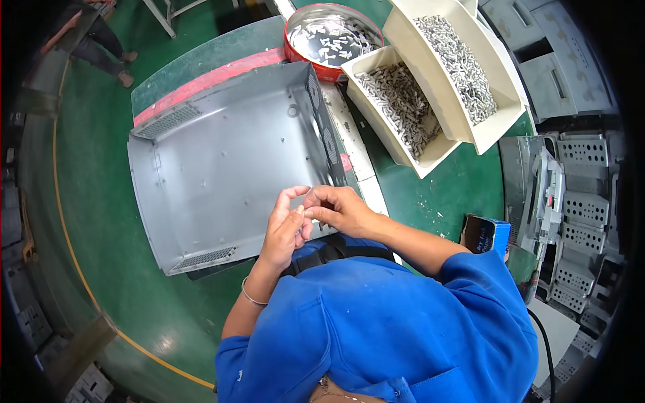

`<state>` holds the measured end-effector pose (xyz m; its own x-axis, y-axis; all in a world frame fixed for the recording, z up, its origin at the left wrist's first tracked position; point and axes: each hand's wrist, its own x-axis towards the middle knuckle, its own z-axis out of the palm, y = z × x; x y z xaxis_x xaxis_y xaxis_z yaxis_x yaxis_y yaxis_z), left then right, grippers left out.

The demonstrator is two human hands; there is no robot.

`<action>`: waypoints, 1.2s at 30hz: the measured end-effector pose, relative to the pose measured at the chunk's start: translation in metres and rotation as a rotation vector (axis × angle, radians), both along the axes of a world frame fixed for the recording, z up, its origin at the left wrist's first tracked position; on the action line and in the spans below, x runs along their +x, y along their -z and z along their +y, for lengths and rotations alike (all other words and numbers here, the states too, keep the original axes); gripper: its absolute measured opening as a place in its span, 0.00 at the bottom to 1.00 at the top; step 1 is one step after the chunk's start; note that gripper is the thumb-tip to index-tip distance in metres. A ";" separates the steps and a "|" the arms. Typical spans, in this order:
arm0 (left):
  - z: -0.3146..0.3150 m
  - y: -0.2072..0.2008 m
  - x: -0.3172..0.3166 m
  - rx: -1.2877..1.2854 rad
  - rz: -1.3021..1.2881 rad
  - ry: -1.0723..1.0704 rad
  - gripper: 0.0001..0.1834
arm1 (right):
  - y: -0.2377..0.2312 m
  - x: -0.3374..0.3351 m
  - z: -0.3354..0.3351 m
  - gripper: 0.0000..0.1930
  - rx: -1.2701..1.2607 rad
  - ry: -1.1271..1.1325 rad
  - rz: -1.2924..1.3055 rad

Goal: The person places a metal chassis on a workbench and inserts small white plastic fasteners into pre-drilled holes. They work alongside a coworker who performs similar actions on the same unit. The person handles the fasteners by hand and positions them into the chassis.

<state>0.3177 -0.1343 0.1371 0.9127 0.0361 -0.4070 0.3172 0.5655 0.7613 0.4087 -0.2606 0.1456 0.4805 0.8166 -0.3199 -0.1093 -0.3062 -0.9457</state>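
Both hands are meeting over the grey metal chassis [222, 161], left hand [285, 228] and right hand [339, 209] pinching together on something tiny, too small to identify. A slip could be dropping it into the open tray. Bins of small metal parts [403, 111] are crowding two o'clock; nine o'clock is offering green floor.

Grey metal on a green bench

The grey metal tray [222, 168] lies on the green table [437, 188]; behind the tray a red round tin [332, 37], right of it two cream bins [430, 87] of silver parts, nearer a blue sleeve [376, 322].
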 end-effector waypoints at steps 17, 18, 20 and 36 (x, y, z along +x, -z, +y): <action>0.006 -0.003 0.006 0.048 -0.285 -0.535 0.10 | 0.025 -0.004 0.044 0.05 0.322 0.323 1.001; 0.005 -0.004 0.006 0.210 -0.328 -0.522 0.09 | 0.028 -0.013 0.054 0.05 0.262 0.443 1.064; 0.008 0.001 0.010 0.949 -0.487 -0.459 0.09 | 0.027 -0.030 0.065 0.07 0.357 0.545 1.180; 0.063 -0.011 0.027 0.620 -0.577 -0.037 0.08 | 0.014 -0.045 0.057 0.18 0.991 0.790 1.426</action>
<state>0.3447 -0.0714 0.1482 0.9651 0.1331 0.2255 -0.2268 -0.0054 0.9739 0.3634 -0.2031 0.1319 0.6207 0.6859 -0.3798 -0.6772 0.7131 0.1812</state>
